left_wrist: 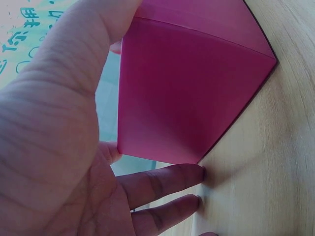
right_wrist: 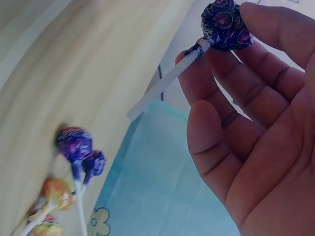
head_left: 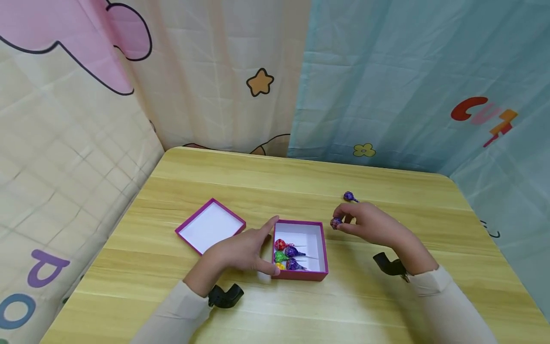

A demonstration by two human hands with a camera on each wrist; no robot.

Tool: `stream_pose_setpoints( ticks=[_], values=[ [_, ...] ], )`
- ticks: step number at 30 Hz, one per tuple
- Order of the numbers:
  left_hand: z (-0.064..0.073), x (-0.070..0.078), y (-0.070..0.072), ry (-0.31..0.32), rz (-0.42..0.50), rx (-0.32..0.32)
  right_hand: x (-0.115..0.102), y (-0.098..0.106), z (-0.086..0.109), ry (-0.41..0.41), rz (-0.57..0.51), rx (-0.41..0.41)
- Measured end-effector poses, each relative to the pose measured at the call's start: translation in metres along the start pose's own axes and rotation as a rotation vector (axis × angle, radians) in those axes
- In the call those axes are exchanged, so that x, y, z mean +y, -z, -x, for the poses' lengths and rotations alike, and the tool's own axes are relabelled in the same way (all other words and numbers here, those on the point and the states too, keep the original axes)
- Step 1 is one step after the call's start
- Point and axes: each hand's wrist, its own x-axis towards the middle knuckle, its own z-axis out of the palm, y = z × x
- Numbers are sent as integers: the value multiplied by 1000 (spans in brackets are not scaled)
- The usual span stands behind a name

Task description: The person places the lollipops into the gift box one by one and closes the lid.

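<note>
My left hand [head_left: 240,249] holds the left side of an open magenta box [head_left: 302,276], thumb at the near corner and index finger at the far corner. The box's magenta outer wall [left_wrist: 187,93] fills much of the left wrist view. Inside lie several wrapped lollipops: a red one [head_left: 280,244], a green one [head_left: 280,257], a yellow one partly hidden by my thumb, and purple ones [head_left: 293,264]. Right of the box, my right hand [head_left: 371,223] pinches a purple-wrapped lollipop [right_wrist: 224,24] by its round head. Its white stick [right_wrist: 162,88] points away from the palm.
The box's lid [head_left: 210,227] lies white inside up, left of the box. Beyond my right hand is a purple lollipop [head_left: 348,196] on the wooden table [head_left: 258,181]. The right wrist view also shows orange lollipops [right_wrist: 60,193] there. Printed curtains [head_left: 223,71] stand behind the table.
</note>
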Motion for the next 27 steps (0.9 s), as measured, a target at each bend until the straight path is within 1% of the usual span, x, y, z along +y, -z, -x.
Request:
stream_pose_setpoints(
  ticks=[6,17,24,27],
  values=[
    [-1,-1,0,11,-8,-4,-12,2,-4,45,2,-9],
    [-2,-2,-1,27,-10,-4,-33,-3,-19,158,64,-17],
    [-1,-2,0,34,-9,-2,-48,-8,-29,148,50,-63],
    [-1,-2,0,36,-14,-1,-53,-11,-33,157,52,-79]
  ],
)
